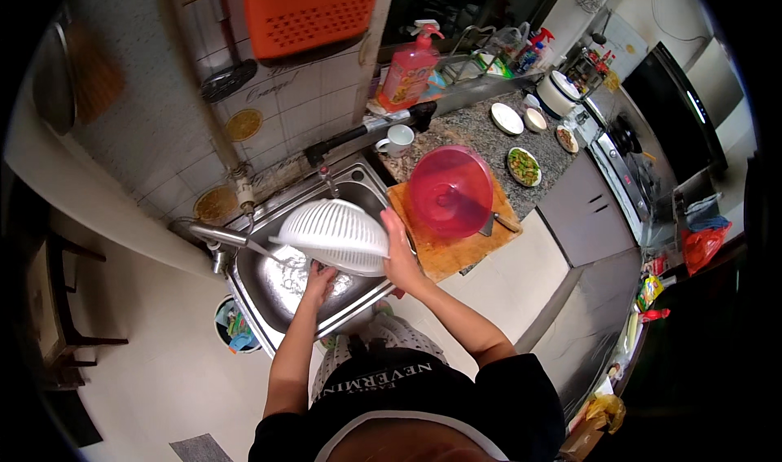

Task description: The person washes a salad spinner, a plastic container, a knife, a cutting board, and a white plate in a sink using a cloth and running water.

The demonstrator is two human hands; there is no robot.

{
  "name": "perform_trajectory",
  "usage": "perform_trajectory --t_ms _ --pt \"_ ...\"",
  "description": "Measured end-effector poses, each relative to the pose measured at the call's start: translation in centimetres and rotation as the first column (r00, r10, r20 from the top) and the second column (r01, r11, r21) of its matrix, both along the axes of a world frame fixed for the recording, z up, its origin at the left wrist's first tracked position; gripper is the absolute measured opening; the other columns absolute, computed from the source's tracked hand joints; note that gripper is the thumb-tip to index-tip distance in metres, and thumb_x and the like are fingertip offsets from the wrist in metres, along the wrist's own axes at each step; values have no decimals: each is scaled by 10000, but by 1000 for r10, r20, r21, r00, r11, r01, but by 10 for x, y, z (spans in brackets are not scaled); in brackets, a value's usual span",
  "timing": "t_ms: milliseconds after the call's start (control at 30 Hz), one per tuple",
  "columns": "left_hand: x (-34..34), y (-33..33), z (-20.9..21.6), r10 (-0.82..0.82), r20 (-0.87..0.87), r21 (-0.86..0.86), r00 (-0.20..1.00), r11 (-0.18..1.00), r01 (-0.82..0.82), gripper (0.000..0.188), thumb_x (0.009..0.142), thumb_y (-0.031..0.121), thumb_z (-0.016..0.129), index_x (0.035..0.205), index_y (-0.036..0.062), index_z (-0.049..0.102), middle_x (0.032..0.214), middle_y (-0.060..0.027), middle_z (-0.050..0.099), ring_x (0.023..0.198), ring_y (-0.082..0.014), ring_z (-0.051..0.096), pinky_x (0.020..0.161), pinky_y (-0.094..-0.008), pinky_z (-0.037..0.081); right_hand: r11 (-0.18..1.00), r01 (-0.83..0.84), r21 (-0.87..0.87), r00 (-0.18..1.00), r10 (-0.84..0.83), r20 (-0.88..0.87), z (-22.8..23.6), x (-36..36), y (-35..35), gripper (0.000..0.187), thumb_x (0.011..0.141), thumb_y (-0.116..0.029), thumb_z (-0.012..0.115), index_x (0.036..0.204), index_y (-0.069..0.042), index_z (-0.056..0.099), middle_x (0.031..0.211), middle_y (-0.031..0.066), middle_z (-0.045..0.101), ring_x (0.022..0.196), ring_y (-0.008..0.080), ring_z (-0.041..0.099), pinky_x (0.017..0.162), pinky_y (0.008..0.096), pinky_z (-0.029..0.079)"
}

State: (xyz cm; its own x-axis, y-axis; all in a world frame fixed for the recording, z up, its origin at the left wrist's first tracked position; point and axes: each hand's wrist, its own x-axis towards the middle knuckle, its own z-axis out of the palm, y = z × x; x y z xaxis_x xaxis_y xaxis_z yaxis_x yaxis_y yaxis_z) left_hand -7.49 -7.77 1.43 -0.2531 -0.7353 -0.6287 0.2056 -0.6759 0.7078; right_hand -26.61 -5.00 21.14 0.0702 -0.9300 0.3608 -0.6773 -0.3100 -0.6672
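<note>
So my right hand (pixel 397 254) is up with the fingers pointing away from me and that forearm (pixel 452 311) slanting inward, while my left hand (pixel 321 281) sits a bit lower, fingertips kinda hard to see.

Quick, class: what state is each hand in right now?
Left hand: by the colander's lower edge; grip can't be told.
Right hand: holding the colander's side.
</note>
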Motion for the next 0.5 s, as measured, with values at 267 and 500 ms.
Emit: perform_trajectory --t_ms 267,500 --pt "-52 -23 69 124 -373 -87 919 982 -168 346 816 75 527 1140 79 403 1005 -85 549 856 -195 586 677 -307 522 985 -107 132 912 45 407 -2 -75 -31 638 688 110 414 1280 -5 207 1293 205 257 1199 309 310 988 351 241" --pt "-20 -23 73 243 -167 -222 956 935 -276 298 810 95 546 1086 64 438 959 -78 579 817 -193 602 641 -290 521 956 290 -39 956 -291 -38 14 -176 -50 680 608 -166 704 1178 -9 370 1114 200 463 1043 341 443 887 376 355"
